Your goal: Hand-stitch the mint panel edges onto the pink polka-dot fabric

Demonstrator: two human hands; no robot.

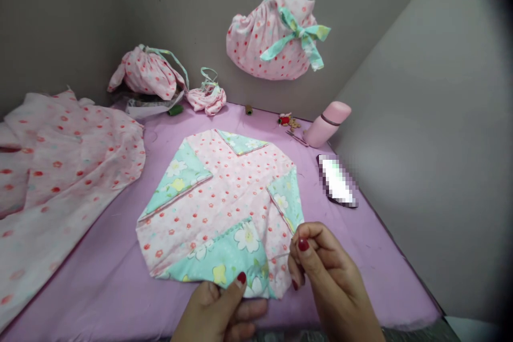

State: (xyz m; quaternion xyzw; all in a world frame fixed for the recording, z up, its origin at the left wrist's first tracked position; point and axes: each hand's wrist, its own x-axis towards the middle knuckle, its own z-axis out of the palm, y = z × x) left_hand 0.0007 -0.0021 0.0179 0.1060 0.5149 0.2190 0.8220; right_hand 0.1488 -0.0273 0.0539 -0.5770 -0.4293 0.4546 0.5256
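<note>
A pink dotted cloth [224, 192] lies in front of me with its teal floral corners folded inward over it. My left hand [222, 304] grips the near edge, thumb on top of the teal corner flap [228, 256] and fingers beneath. A row of small gathers or stitches runs along that flap's upper edge. To the right, my right hand [320, 267] is closed in a pinch just off the cloth. From the cloth toward its fingertips runs a thin thread [282, 255]; whether a needle is between the fingers is hidden.
Pink dotted fabric [68, 171] covers the table's left side. At the back are two gathered pouches [146, 72], green thread spools [175, 110], a red spool [284, 119], and small scissors [297, 138]. A pink bottle [327, 124] and a blurred phone-like object [337, 181] lie right. A bag [272, 37] hangs above.
</note>
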